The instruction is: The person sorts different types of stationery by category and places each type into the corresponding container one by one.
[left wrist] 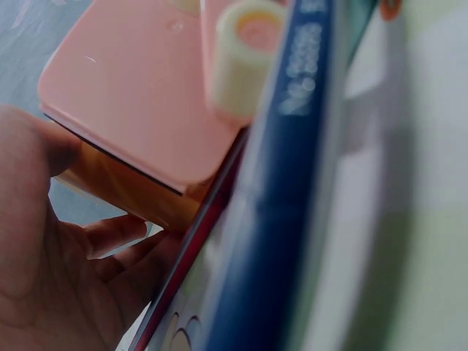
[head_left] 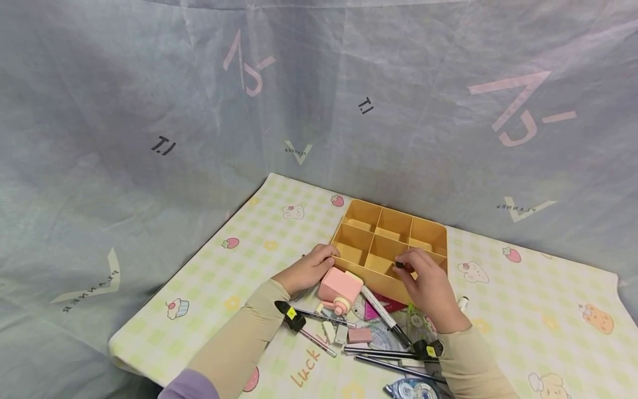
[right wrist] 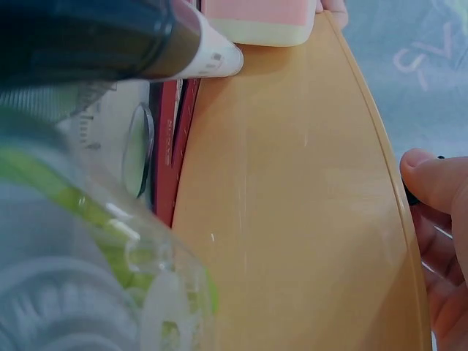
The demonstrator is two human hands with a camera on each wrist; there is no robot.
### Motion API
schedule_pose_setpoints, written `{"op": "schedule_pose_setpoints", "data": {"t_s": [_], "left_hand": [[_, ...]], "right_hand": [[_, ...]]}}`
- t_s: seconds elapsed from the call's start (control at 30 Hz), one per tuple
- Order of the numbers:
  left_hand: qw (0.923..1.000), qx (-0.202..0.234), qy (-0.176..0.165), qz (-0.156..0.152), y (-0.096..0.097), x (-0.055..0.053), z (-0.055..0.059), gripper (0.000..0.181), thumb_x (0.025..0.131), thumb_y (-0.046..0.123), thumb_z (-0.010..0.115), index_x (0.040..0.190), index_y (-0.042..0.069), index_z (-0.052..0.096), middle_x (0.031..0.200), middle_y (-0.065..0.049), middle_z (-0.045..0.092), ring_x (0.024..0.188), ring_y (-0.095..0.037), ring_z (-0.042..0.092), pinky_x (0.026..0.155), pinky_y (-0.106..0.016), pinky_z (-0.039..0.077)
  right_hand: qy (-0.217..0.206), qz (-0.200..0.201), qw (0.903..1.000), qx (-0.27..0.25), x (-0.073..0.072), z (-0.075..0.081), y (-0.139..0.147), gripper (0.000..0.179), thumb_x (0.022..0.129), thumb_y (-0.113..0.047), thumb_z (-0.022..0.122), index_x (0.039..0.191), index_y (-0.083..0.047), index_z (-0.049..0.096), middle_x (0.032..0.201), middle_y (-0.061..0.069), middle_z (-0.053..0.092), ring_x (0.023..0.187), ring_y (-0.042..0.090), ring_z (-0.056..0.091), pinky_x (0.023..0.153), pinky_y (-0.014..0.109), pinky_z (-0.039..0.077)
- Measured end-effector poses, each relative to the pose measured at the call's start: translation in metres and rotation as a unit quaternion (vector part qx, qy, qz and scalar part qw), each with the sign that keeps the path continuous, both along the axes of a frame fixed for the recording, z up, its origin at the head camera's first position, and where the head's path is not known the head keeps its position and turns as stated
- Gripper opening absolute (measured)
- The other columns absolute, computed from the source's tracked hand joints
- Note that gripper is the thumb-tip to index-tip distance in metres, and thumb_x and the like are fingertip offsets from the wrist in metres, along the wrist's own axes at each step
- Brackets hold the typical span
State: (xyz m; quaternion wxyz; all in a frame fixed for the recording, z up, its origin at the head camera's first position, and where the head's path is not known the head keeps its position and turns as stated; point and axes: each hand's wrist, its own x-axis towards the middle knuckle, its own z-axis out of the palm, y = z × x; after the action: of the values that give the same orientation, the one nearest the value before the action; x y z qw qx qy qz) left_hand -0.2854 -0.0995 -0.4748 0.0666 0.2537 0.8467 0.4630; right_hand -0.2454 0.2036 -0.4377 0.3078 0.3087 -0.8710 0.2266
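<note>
A yellow-orange divided storage box [head_left: 384, 275] stands on the table, its compartments facing up. My left hand [head_left: 311, 269] grips the box's front left corner, thumb and fingers on either side of its wall. My right hand [head_left: 428, 285] is over the front compartments and pinches a small black object [head_left: 399, 265] between thumb and fingertips; its kind is too small to tell. In the right wrist view that hand [right wrist: 442, 219] is at the box's rim, mostly cut off. A pink boxy thing with a cream knob [head_left: 341, 285] leans by the box's front wall, close to my left hand.
In front of the box lie a white marker with a black end [head_left: 384, 313], a magenta set square [head_left: 371, 310], erasers [head_left: 360, 335], several dark pencils [head_left: 381, 353] and a blue correction tape [head_left: 411, 389]. A grey cloth [head_left: 319, 111] hangs behind the table.
</note>
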Motion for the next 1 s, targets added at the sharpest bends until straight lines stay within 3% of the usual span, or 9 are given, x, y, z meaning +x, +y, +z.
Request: {"op": "schedule_pose_setpoints", "data": {"t_s": [0.13,0.3,0.6,0.77,1.0], "left_hand": [[1.0,-0.001,-0.006,0.003,0.001,0.002,0.001,0.02,0.111,0.022,0.04,0.122,0.022,0.056,0.132,-0.007,0.048,0.124,-0.024,0.047,0.107,-0.049,0.034],[1.0,-0.001,-0.006,-0.002,0.002,0.001,0.0,0.02,0.111,0.023,0.038,0.123,0.022,0.055,0.133,-0.007,0.046,0.125,-0.023,0.046,0.106,-0.047,0.036],[0.9999,-0.01,0.007,-0.01,0.0,-0.001,-0.001,0.021,0.111,0.022,0.039,0.125,0.02,0.054,0.135,-0.01,0.046,0.126,-0.024,0.045,0.106,-0.047,0.037],[0.9998,-0.01,0.01,-0.013,-0.002,-0.002,0.0,0.02,0.111,0.023,0.039,0.125,0.021,0.054,0.134,-0.009,0.046,0.123,-0.023,0.046,0.104,-0.046,0.038],[0.9998,-0.003,0.009,-0.019,-0.001,-0.002,0.001,0.02,0.111,0.022,0.038,0.124,0.02,0.053,0.132,-0.01,0.045,0.121,-0.024,0.046,0.102,-0.046,0.039]], "right_hand": [[-0.017,-0.015,0.9997,0.003,0.002,-0.001,0.001,0.036,0.078,0.001,0.085,0.104,-0.008,0.062,0.097,0.002,0.061,0.08,0.016,0.061,0.067,0.039,0.056],[-0.068,-0.038,0.997,0.005,0.005,0.001,0.003,0.03,0.082,-0.006,0.084,0.101,-0.014,0.062,0.098,-0.002,0.062,0.085,0.018,0.063,0.071,0.041,0.055],[-0.121,-0.035,0.992,-0.011,0.009,0.007,0.007,0.024,0.08,-0.012,0.085,0.093,-0.017,0.066,0.094,-0.006,0.064,0.087,0.016,0.064,0.075,0.044,0.054],[-0.158,-0.046,0.9863,-0.003,0.009,0.01,0.006,0.024,0.078,-0.015,0.087,0.089,-0.02,0.066,0.092,-0.007,0.063,0.088,0.022,0.064,0.077,0.046,0.052],[-0.167,-0.04,0.9851,-0.002,0.007,0.009,0.008,0.024,0.078,-0.015,0.086,0.088,-0.02,0.065,0.091,-0.008,0.063,0.089,0.024,0.064,0.077,0.045,0.051]]}}
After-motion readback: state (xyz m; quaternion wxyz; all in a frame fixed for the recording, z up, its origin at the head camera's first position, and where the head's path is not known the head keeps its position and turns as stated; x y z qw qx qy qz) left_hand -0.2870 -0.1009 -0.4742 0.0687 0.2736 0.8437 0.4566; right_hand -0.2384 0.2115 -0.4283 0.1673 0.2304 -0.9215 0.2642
